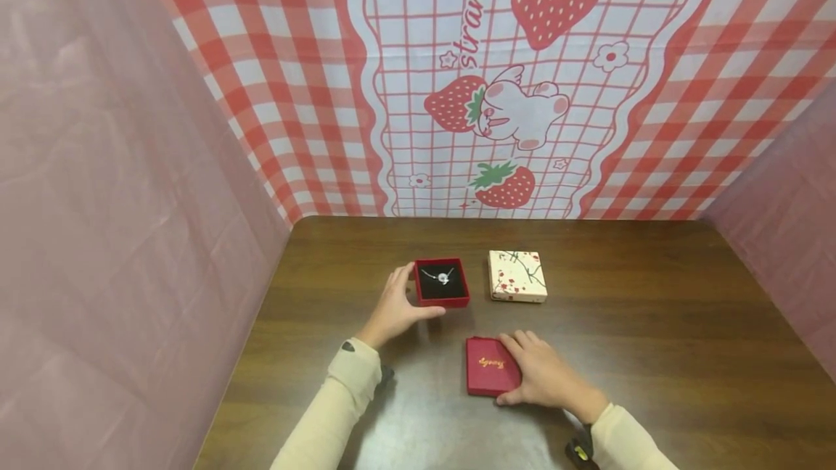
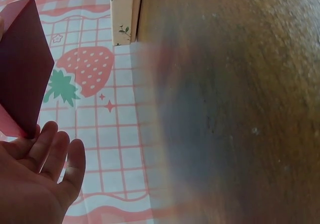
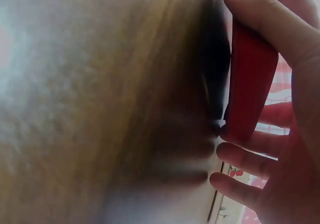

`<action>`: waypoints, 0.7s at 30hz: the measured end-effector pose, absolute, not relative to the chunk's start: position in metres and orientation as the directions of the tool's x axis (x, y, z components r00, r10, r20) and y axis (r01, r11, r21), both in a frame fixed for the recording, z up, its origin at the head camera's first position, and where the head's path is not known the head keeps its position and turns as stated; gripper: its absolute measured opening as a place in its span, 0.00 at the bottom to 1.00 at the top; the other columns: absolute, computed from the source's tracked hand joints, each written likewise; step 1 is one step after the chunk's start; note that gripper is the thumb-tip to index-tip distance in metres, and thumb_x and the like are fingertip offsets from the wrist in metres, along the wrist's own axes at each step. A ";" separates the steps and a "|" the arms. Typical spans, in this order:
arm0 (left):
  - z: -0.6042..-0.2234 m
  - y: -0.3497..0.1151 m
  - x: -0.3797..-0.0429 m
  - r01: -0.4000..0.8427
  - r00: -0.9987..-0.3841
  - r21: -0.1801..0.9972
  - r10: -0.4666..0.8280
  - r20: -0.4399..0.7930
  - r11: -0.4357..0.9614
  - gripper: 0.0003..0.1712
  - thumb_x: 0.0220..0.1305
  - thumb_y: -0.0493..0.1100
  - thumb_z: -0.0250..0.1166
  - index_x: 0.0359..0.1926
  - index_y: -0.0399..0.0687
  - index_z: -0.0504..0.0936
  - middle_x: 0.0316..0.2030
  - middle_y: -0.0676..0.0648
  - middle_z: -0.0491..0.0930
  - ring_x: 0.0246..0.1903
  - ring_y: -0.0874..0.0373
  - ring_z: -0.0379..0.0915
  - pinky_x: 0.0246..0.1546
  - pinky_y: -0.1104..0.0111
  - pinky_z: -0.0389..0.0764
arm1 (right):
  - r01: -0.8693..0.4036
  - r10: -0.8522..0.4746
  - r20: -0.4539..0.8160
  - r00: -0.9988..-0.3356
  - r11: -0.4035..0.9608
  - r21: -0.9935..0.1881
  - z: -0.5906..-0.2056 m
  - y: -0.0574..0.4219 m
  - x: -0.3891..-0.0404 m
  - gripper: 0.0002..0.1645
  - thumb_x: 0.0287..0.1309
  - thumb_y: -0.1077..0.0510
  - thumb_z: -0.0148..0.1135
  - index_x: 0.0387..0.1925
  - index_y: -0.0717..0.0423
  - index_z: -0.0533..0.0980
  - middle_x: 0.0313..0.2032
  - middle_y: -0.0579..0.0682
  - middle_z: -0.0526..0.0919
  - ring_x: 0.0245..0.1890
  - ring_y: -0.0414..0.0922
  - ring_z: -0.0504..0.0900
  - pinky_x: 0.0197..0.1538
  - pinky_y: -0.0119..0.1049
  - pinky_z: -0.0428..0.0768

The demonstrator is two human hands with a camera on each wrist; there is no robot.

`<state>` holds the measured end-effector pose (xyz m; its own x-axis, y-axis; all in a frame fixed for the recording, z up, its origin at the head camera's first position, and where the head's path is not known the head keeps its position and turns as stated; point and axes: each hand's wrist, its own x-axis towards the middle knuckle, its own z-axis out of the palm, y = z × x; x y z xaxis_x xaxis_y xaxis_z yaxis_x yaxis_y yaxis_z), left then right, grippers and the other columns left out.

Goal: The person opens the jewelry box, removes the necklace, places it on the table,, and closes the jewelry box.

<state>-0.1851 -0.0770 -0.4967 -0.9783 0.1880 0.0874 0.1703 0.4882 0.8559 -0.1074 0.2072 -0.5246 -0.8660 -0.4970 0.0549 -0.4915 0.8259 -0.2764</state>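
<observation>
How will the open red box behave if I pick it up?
The red box is probably stiff: its walls stand straight. It seems unlikely to roll, being low and flat-sided. The pendant inside might shift if tilted, since the top is open.

There are two grips, a left hand (image 1: 400, 310) and a right hand (image 1: 547, 374), and two pale sleeves (image 1: 326, 412). One table (image 1: 653, 310) carries one open red box (image 1: 459, 302), one necklace (image 1: 443, 278) within it, one red lid (image 1: 488, 377) and one cream patterned box (image 1: 517, 275). One checked cloth (image 1: 287, 78) bears three printed strawberries (image 1: 558, 2), one rabbit (image 1: 522, 118), two flowers (image 1: 611, 56) and two five-pointed stars (image 1: 448, 59). Plain pink cloths (image 1: 117, 238) number two.
</observation>
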 end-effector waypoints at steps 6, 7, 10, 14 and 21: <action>-0.495 -0.077 -0.185 0.165 -0.979 0.861 0.185 0.084 0.481 0.60 0.40 0.54 0.81 0.71 0.43 0.60 0.63 0.41 0.67 0.57 0.39 0.71 0.58 0.50 0.76 | -0.506 -0.503 0.081 -0.860 0.826 -0.247 -0.525 0.206 -0.105 0.64 0.20 0.30 0.79 0.59 0.63 0.71 0.46 0.52 0.77 0.45 0.47 0.74 0.49 0.48 0.78; -0.495 -0.077 -0.185 0.168 -0.979 0.861 0.186 0.087 0.481 0.59 0.40 0.54 0.81 0.71 0.42 0.60 0.63 0.40 0.67 0.58 0.38 0.70 0.58 0.50 0.76 | -0.509 -0.505 0.084 -0.859 0.826 -0.242 -0.526 0.206 -0.105 0.64 0.20 0.30 0.79 0.59 0.63 0.71 0.46 0.52 0.77 0.45 0.47 0.74 0.49 0.48 0.78; -0.495 -0.078 -0.186 0.182 -0.976 0.858 0.191 0.100 0.481 0.59 0.40 0.54 0.81 0.70 0.41 0.61 0.62 0.40 0.68 0.58 0.39 0.70 0.57 0.50 0.76 | -0.514 -0.507 0.091 -0.857 0.826 -0.232 -0.526 0.206 -0.104 0.65 0.18 0.30 0.79 0.59 0.63 0.71 0.47 0.52 0.77 0.45 0.47 0.74 0.48 0.48 0.78; -0.494 -0.078 -0.186 0.191 -0.974 0.856 0.198 0.107 0.480 0.60 0.40 0.55 0.81 0.70 0.40 0.60 0.62 0.39 0.68 0.59 0.39 0.68 0.58 0.51 0.76 | -0.519 -0.510 0.100 -0.854 0.823 -0.232 -0.527 0.207 -0.104 0.68 0.15 0.27 0.78 0.59 0.62 0.71 0.47 0.52 0.77 0.46 0.48 0.74 0.48 0.49 0.78; -0.495 -0.077 -0.186 0.177 -0.977 0.854 0.193 0.092 0.489 0.60 0.40 0.55 0.81 0.71 0.42 0.60 0.63 0.40 0.68 0.58 0.40 0.69 0.58 0.51 0.76 | -0.506 -0.500 0.096 -0.861 0.821 -0.263 -0.528 0.209 -0.103 0.72 0.18 0.16 0.68 0.60 0.63 0.71 0.48 0.52 0.77 0.46 0.48 0.74 0.50 0.50 0.78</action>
<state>-0.1861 -0.0773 -0.4950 -0.9768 0.1933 0.0917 0.1769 0.4885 0.8544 -0.1026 0.2093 -0.5282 -0.8607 -0.4999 0.0960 -0.5063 0.8213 -0.2630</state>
